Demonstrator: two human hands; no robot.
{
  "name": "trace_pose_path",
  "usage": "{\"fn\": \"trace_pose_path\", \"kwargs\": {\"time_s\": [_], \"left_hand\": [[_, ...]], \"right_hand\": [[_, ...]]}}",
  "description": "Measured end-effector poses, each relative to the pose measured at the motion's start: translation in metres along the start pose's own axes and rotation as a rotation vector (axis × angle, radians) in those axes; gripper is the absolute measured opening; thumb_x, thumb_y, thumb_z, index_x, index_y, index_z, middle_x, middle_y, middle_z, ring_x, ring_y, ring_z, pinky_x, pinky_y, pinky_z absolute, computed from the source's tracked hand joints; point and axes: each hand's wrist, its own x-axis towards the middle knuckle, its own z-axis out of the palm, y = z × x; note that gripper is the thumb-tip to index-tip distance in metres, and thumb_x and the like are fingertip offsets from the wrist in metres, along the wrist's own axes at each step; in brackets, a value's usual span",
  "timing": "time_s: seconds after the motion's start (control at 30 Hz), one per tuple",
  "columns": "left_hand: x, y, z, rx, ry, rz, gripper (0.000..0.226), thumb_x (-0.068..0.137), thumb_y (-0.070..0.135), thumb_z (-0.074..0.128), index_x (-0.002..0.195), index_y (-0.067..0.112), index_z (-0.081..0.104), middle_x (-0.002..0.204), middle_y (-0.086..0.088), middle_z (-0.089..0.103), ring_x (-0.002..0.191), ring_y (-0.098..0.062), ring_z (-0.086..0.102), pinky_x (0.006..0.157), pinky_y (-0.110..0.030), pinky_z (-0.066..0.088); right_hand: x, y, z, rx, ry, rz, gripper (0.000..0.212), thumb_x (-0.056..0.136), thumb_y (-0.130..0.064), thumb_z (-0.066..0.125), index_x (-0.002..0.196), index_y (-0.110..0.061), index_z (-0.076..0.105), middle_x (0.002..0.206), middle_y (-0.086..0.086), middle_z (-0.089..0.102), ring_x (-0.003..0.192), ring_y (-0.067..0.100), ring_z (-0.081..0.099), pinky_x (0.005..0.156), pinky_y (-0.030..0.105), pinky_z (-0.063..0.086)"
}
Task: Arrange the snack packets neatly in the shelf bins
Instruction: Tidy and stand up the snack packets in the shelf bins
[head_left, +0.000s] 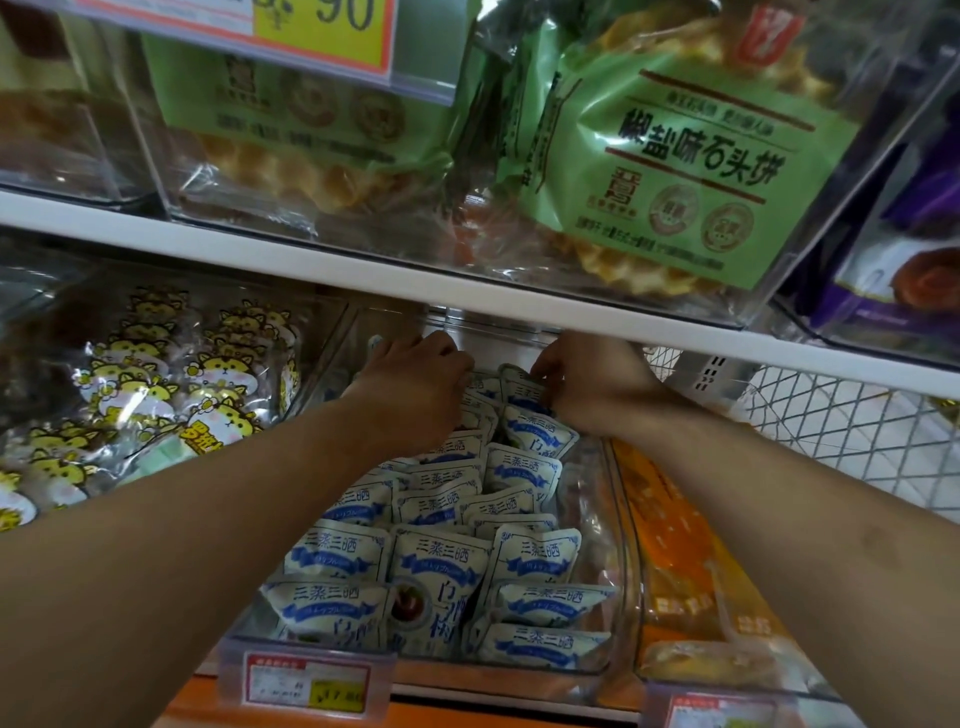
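A clear plastic bin (621, 525) in the lower shelf holds several small white-and-blue snack packets (441, 561), standing in rough rows. Both my arms reach deep into its back, under the white shelf board (363, 265). My left hand (415, 384) lies over the rear packets with its fingers curled down among them. My right hand (587, 379) pinches the top edge of a rear packet (519, 382). The fingertips of both hands are partly hidden.
Left of it, a clear bin (311, 358) holds yellow cartoon-cat packets (156, 384). To the right lies an orange packet bin (675, 545), then a white wire basket (852, 431). Above, bins hold green cracker bags (675, 156). Price tags (306, 680) line the front edge.
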Motion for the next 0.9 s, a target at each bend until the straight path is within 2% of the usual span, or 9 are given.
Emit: {"fn": "trace_pose_path", "kwargs": {"time_s": [0.13,0.3,0.4,0.5,0.6,0.67,0.73,0.8,0.9], "left_hand": [[0.006,-0.002,-0.001,-0.038,0.035,-0.032,0.033,0.095,0.023,0.062,0.127,0.031,0.06,0.131,0.004,0.055,0.133,-0.026,0.04,0.115,-0.052,0.031],[0.006,-0.005,0.001,-0.117,0.089,-0.038,0.016,0.099,0.027,0.055,0.112,0.031,0.064,0.121,0.008,0.06,0.131,-0.023,0.04,0.112,-0.048,0.035],[0.003,-0.004,-0.001,-0.158,0.086,-0.044,0.013,0.101,0.032,0.052,0.108,0.032,0.063,0.111,0.006,0.064,0.124,-0.023,0.046,0.108,-0.046,0.04],[0.0,-0.005,-0.003,-0.161,0.107,-0.052,0.012,0.101,0.034,0.052,0.105,0.032,0.063,0.107,0.007,0.065,0.121,-0.023,0.049,0.106,-0.047,0.042],[-0.001,-0.006,-0.002,-0.152,0.119,-0.055,0.014,0.102,0.035,0.052,0.109,0.031,0.064,0.111,0.006,0.065,0.125,-0.022,0.045,0.108,-0.047,0.04],[-0.001,-0.006,-0.001,-0.15,0.138,-0.052,0.02,0.102,0.034,0.053,0.116,0.03,0.065,0.117,0.004,0.066,0.129,-0.023,0.045,0.11,-0.048,0.039],[-0.002,-0.006,0.0,-0.166,0.161,-0.043,0.024,0.101,0.031,0.054,0.122,0.028,0.066,0.122,0.002,0.068,0.128,-0.025,0.049,0.11,-0.049,0.04],[-0.003,-0.005,-0.001,-0.221,0.176,-0.044,0.024,0.1,0.026,0.058,0.122,0.027,0.067,0.121,0.001,0.067,0.12,-0.022,0.055,0.107,-0.045,0.044],[-0.005,-0.006,-0.002,-0.297,0.155,-0.066,0.018,0.097,0.019,0.062,0.111,0.025,0.071,0.116,0.006,0.063,0.107,-0.014,0.059,0.095,-0.033,0.052]], "right_hand": [[0.002,-0.003,0.002,-0.05,0.051,-0.014,0.012,0.091,-0.02,0.073,0.097,-0.031,0.074,0.101,-0.008,0.067,0.092,0.013,0.062,0.055,0.019,0.04],[0.001,-0.009,0.002,-0.137,0.046,-0.03,0.012,0.087,-0.025,0.078,0.091,-0.032,0.069,0.092,-0.012,0.068,0.081,0.009,0.06,0.054,0.019,0.044],[-0.001,-0.009,0.001,-0.151,0.052,-0.038,0.014,0.088,-0.015,0.073,0.09,-0.029,0.07,0.087,-0.01,0.067,0.078,0.012,0.06,0.05,0.019,0.039],[-0.002,-0.012,-0.001,-0.156,0.094,-0.046,0.015,0.092,-0.008,0.063,0.093,-0.021,0.069,0.084,-0.005,0.062,0.084,0.022,0.065,0.051,0.021,0.032],[-0.003,-0.015,-0.005,-0.166,0.07,-0.036,0.015,0.097,-0.012,0.057,0.107,-0.016,0.068,0.095,0.004,0.066,0.096,0.029,0.068,0.065,0.026,0.038],[-0.001,-0.014,-0.003,-0.152,0.078,-0.017,0.017,0.096,-0.009,0.057,0.103,-0.012,0.072,0.088,0.005,0.069,0.087,0.027,0.069,0.055,0.026,0.037],[-0.003,-0.014,-0.001,-0.173,0.076,-0.016,0.017,0.093,-0.005,0.06,0.097,-0.015,0.073,0.075,-0.003,0.063,0.071,0.018,0.064,0.045,0.021,0.035],[-0.004,-0.011,0.0,-0.182,0.069,-0.025,0.015,0.093,-0.01,0.065,0.102,-0.019,0.073,0.084,-0.005,0.067,0.07,0.014,0.06,0.046,0.021,0.04],[-0.006,-0.01,-0.005,-0.119,0.047,-0.057,0.023,0.098,-0.015,0.067,0.117,-0.028,0.069,0.111,-0.006,0.068,0.086,0.013,0.061,0.05,0.018,0.045]]}}
